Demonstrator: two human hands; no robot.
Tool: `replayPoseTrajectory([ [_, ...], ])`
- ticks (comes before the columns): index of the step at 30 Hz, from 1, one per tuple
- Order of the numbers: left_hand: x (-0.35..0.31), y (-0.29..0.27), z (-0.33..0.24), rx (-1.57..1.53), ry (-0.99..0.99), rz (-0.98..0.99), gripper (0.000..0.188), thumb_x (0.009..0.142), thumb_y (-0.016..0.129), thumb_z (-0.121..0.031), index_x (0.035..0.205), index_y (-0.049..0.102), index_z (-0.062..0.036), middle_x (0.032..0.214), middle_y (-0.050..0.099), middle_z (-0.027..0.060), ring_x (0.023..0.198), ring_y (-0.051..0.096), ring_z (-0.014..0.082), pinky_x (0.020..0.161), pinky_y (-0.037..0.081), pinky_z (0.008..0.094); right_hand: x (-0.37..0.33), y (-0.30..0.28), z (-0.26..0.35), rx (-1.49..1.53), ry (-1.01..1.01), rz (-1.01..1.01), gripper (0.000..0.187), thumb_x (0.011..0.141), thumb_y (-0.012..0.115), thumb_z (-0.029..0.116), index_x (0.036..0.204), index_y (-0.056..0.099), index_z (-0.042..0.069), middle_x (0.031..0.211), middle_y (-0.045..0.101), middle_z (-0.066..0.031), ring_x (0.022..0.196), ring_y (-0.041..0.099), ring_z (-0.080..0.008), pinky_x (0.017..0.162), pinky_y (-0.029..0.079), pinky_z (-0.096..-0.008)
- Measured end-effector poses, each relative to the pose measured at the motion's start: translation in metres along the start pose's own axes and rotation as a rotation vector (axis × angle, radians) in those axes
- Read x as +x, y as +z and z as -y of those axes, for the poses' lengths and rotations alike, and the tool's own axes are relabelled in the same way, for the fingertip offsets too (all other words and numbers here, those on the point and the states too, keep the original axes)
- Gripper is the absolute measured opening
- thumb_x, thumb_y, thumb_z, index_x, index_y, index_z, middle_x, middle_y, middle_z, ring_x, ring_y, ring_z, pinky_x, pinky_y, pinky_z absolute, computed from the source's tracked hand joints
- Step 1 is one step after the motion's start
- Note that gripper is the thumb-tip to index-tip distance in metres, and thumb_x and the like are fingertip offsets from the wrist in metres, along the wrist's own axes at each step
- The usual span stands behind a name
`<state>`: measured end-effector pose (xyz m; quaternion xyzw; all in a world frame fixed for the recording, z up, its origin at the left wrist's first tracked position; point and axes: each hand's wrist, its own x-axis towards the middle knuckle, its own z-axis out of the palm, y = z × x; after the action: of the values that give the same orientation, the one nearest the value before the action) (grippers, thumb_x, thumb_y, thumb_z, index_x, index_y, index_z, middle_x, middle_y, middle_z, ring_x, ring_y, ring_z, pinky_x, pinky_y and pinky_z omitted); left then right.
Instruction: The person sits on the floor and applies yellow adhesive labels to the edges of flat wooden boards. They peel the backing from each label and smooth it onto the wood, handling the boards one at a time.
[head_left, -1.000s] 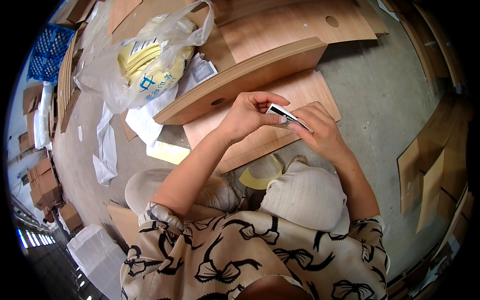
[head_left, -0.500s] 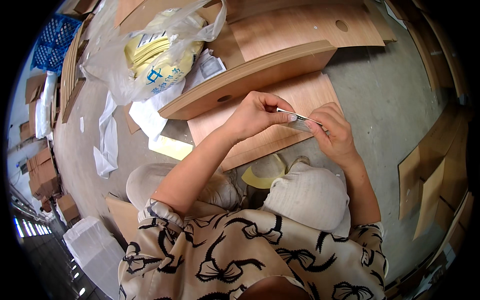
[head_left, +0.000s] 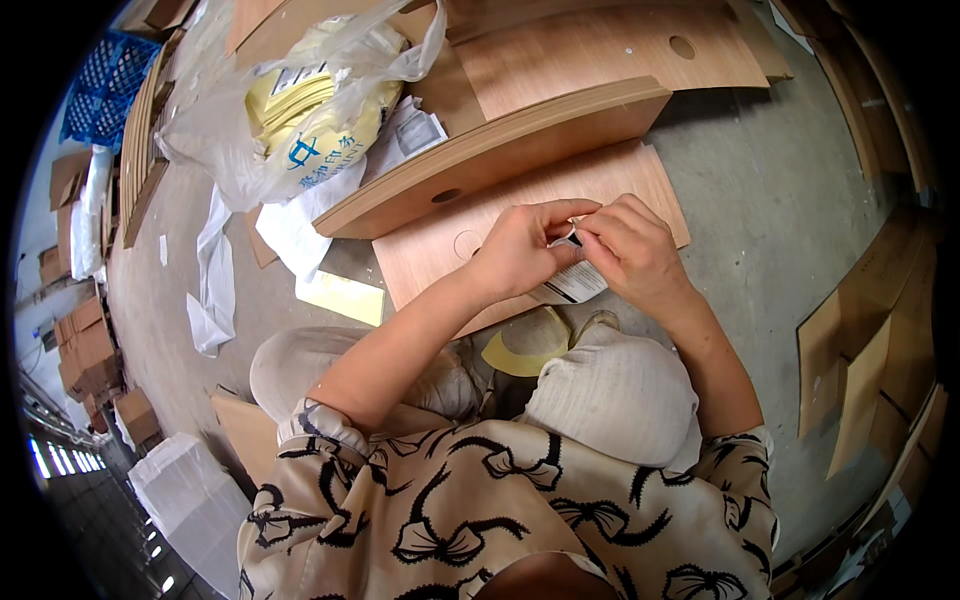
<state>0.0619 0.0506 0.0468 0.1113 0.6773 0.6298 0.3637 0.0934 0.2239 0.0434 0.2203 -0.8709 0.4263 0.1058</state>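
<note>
Close together in front of me, both hands hold a small white printed label [head_left: 577,285]. My left hand [head_left: 518,248] pinches its left part between thumb and forefinger. On the other side, the closed fingers of my right hand [head_left: 637,252] grip its upper edge and hide some of it. The label's printed face hangs tilted below the fingers. Beneath it lies a flat wood-grain board [head_left: 425,262] with a round outline. Just beyond my hands, a stack of wood-grain boards [head_left: 540,145] stands on edge, with an oval hole near its left end.
Yellow sheets fill a clear plastic bag [head_left: 222,165] at the far left. A yellow sheet [head_left: 340,297] lies on the floor, and a curved yellow strip [head_left: 520,358] lies between my knees. Another holed board [head_left: 610,60] is behind. Cardboard [head_left: 850,350] stands at right.
My hands have come closer together, the right one moving left. The label, seen nearly edge-on before, now shows its printed face below my fingers.
</note>
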Motion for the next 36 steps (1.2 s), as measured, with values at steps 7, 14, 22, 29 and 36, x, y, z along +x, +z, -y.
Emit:
replayPoseTrajectory([
  [7, 0.0, 0.0, 0.002, 0.168, -0.028, 0.01, 0.057, 0.079, 0.058, 0.008, 0.133, 0.042, -0.0028, 0.072, 0.051, -0.0052, 0.067, 0.042, 0.0027, 0.062, 0.04, 0.0183, -0.006, 0.0, -0.006, 0.094, 0.088, 0.053, 0.007, 0.073, 0.063, 0.003, 0.077, 0.057, 0.001, 0.073, 0.055, -0.0095, 0.072, 0.053, -0.0261, 0.062, 0.045, -0.0354],
  [14, 0.003, -0.002, 0.001, 0.044, -0.048, 0.045, 0.062, 0.078, 0.056, 0.009, 0.136, 0.039, -0.0061, 0.076, 0.059, 0.0013, 0.069, 0.048, 0.0049, 0.062, 0.043, 0.0212, -0.004, 0.002, -0.013, 0.029, 0.024, 0.054, 0.008, 0.072, 0.064, 0.003, 0.077, 0.058, 0.002, 0.071, 0.055, -0.0102, 0.069, 0.053, -0.0266, 0.06, 0.045, -0.0357],
  [22, 0.002, -0.006, -0.005, -0.073, -0.078, 0.099, 0.063, 0.078, 0.056, 0.011, 0.136, 0.038, -0.0072, 0.084, 0.062, 0.0005, 0.078, 0.053, 0.0039, 0.073, 0.045, 0.0211, -0.017, 0.013, -0.029, 0.532, 0.54, 0.012, 0.006, 0.082, 0.056, 0.003, 0.082, 0.06, -0.001, 0.073, 0.059, -0.0042, 0.064, 0.054, -0.0121, 0.061, 0.045, -0.0264],
  [29, 0.006, -0.029, 0.049, 0.222, -0.277, 0.188, 0.055, 0.071, 0.056, 0.009, 0.122, 0.057, -0.0101, 0.077, 0.062, 0.0024, 0.067, 0.056, 0.0075, 0.059, 0.046, 0.0228, -0.028, -0.004, -0.094, 0.423, 0.844, -0.385, 0.009, 0.084, 0.054, 0.005, 0.084, 0.061, -0.001, 0.076, 0.059, 0.0002, 0.066, 0.052, -0.007, 0.061, 0.044, -0.0235],
  [36, 0.019, 0.002, 0.048, -0.299, -0.356, 0.36, 0.095, 0.069, 0.062, 0.01, 0.146, 0.013, -0.0164, 0.074, 0.063, 0.0091, 0.067, 0.061, 0.0118, 0.061, 0.047, 0.023, -0.032, 0.027, -0.062, -0.254, 0.004, -0.187, 0.014, 0.073, 0.063, 0.003, 0.086, 0.062, 0.003, 0.089, 0.06, -0.0099, 0.082, 0.056, -0.0265, 0.07, 0.046, -0.0336],
])
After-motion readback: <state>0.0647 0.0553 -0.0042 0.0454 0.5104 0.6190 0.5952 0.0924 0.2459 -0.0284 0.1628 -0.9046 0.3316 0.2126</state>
